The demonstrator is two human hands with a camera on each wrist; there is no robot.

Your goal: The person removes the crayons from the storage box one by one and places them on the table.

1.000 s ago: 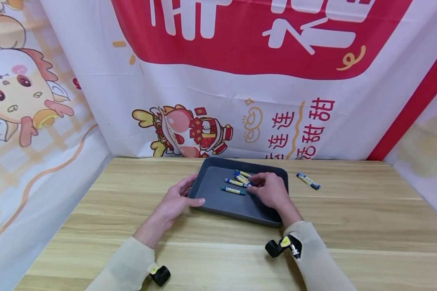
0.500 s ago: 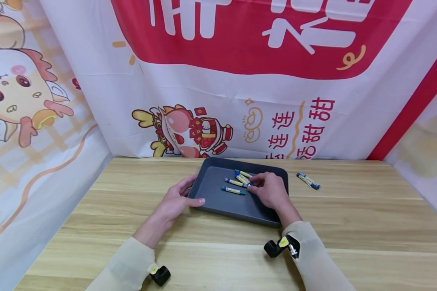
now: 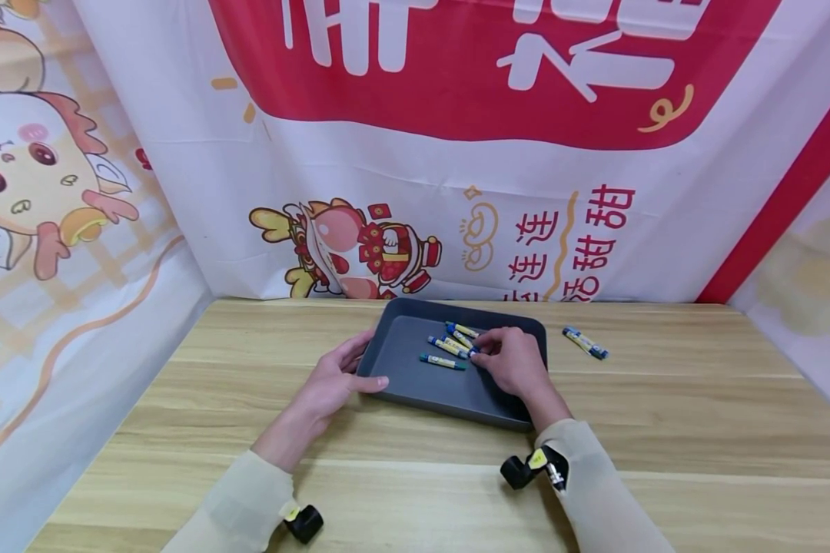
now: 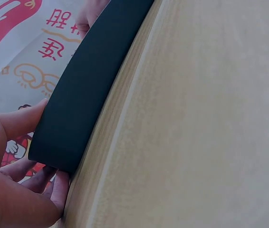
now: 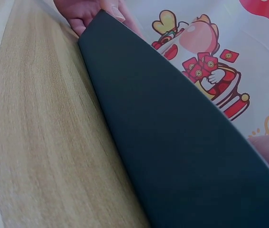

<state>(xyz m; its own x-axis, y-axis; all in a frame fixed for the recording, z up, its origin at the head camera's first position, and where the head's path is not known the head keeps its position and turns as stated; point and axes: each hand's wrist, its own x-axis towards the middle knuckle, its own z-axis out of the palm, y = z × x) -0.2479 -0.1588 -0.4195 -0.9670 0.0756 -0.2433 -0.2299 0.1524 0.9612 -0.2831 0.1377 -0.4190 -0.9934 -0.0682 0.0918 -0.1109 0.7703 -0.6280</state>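
Note:
A dark grey tray (image 3: 415,384) lies on the wooden table. My left hand (image 3: 335,380) grips its left end, thumb over the rim and fingers against the outer side, as the left wrist view also shows. Several crayons in yellow wrappers lie inside, mostly blue-tipped. A green crayon (image 3: 443,362) lies nearest the tray's front, apart from the others. Over the tray's right part, my right hand (image 3: 515,362) pinches the end of a blue crayon (image 3: 460,345) in the small cluster. In the right wrist view the tray's wall (image 5: 163,123) hides most of this hand.
Right of the tray, more crayons (image 3: 585,343) lie side by side on the table (image 3: 678,430). A printed cloth (image 3: 415,169) hangs along the table's back edge, and another cloth stands at the left.
The blue crayons by my right fingertips have shifted and turned slightly. My right hand has barely moved; my left hand and the tray stay in place.

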